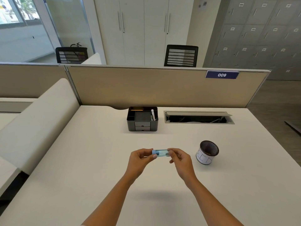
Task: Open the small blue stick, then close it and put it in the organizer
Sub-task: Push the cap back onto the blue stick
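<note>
Grip: small translucent blue plastic stick [160,152] held level above the desk's near middle, pinched at its ends by left hand [141,158] and right hand [178,158]; cap seam unclear | risk: cap dropped if jerked off; black compartmented plastic organizer [142,119] sits at the far edge

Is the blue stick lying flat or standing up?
Flat: the blue stick lies sideways above the desk, left hand and right hand pinching its ends.
</note>
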`<state>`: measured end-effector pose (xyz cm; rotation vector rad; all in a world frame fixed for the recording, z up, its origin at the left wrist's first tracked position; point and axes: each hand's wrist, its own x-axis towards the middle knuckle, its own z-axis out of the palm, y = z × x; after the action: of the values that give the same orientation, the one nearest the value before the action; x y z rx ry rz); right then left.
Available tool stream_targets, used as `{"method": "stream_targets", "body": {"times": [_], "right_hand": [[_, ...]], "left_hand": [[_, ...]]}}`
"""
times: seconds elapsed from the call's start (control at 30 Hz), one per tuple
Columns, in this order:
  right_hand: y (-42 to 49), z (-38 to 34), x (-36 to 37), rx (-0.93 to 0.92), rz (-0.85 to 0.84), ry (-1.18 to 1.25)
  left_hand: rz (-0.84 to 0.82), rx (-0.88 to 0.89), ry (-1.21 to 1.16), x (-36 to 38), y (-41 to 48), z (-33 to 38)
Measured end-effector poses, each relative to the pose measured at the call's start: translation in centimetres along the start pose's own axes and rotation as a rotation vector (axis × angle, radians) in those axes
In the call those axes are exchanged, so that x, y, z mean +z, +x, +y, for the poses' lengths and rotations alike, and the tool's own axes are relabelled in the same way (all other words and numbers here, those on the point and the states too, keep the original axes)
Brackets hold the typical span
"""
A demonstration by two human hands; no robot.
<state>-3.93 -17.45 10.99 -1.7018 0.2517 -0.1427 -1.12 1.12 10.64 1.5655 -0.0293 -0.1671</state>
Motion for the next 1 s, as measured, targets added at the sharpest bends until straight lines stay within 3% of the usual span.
{"method": "stream_targets", "body": {"times": [0.33,0.6,0.9,1.0], "right_hand": [[-0.3,-1.1,0.3,0.020,0.017,0.162],[0.1,-1.2,0.8,0.037,0.049,0.149],[2.6,-0.8,1.3,0.094,-0.048,0.093],[4.4,-1.3,1.7,0.089,-0.098,0.083]], "left_hand": [[-0.012,-0.024,-0.039,-0.3,-0.2,1.0],[-0.009,-0.009,-0.018,-0.2,0.3,1.1],[0.088,0.049,-0.065,-0.1,1.1,0.1],[0.093,0.090,0.057,-0.5,2.5,0.3]]}}
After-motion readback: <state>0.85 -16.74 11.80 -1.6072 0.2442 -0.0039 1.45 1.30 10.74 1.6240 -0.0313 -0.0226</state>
